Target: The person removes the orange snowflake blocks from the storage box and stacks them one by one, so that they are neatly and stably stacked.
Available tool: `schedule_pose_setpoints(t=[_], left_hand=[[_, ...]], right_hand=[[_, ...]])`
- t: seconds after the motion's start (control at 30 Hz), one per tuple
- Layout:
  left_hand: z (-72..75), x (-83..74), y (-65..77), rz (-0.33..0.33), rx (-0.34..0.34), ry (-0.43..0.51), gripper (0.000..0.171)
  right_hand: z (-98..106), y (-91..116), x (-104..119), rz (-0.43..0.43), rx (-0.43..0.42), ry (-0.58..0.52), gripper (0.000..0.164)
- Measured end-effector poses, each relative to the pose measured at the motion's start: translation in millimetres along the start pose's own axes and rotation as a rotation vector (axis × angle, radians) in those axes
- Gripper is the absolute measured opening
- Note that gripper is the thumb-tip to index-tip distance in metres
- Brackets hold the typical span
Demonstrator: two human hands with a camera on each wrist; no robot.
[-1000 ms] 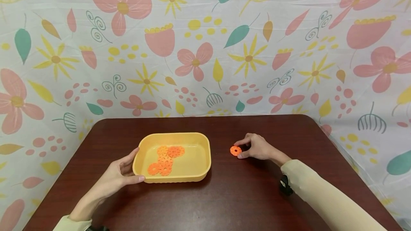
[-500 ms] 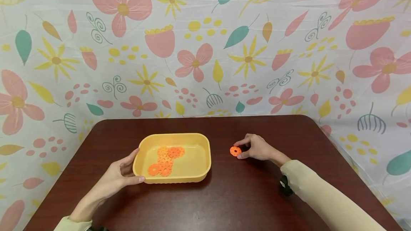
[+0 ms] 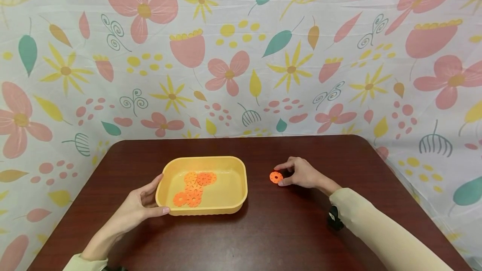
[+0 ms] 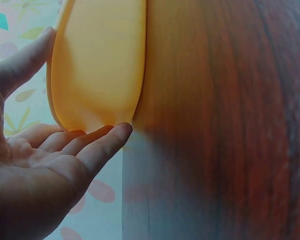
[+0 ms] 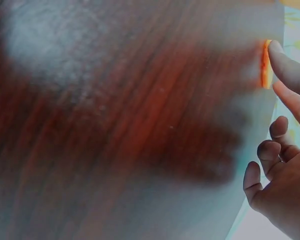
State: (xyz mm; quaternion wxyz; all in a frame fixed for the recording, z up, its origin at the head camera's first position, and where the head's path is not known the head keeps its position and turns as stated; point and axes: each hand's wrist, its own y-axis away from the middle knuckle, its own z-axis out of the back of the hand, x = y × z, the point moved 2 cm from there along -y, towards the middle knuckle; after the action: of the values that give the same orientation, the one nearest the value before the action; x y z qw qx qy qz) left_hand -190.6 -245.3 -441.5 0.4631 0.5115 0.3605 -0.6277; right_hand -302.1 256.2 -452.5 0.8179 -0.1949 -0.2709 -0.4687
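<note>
A yellow rectangular plastic basin [image 3: 226, 210] with rounded corners stands left of centre on the table. At its left end my left hand [image 3: 137, 208] holds it, thumb at the near corner and fingers along the side. Several orange notched discs [image 3: 194, 189], some overlapping, lie inside the basin. To the right of the basin, my right hand [image 3: 304, 173] pinches one orange notched disc [image 3: 273, 175] with a hole in its middle, between thumb and forefinger. In the right wrist view this disc [image 5: 265, 65] appears edge-on, and the other fingers are loosely bent.
The dark reddish-brown table [image 3: 241, 246] has rounded far corners. Behind it hangs a white cloth [image 3: 241, 108] printed with flowers and leaves. A strip of bare tabletop separates the basin from the right hand.
</note>
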Motion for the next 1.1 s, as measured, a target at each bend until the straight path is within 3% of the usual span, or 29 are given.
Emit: schedule_pose_setpoints(t=[0.27,0.43,0.6,0.77,1.1], left_hand=[[1.5,0.1,1.2,0.002,-0.003,0.005,0.101],[2.4,0.9,2.3,0.008,-0.001,0.001,0.101],[3.2,0.5,1.8,0.020,0.001,-0.007,0.101],[3.8,1.5,0.3,0.025,-0.001,-0.013,0.101],[3.4,-1.5,-0.3,0.021,-0.003,-0.020,0.101]], right_hand=[[11,-11,19,0.025,0.005,-0.043,0.045],[15,-24,47,0.045,0.040,-0.054,0.043],[13,-39,84,0.124,0.076,-0.068,0.041],[0,-53,117,0.199,0.128,-0.075,0.043],[-46,-78,155,0.301,0.252,-0.057,0.042]])
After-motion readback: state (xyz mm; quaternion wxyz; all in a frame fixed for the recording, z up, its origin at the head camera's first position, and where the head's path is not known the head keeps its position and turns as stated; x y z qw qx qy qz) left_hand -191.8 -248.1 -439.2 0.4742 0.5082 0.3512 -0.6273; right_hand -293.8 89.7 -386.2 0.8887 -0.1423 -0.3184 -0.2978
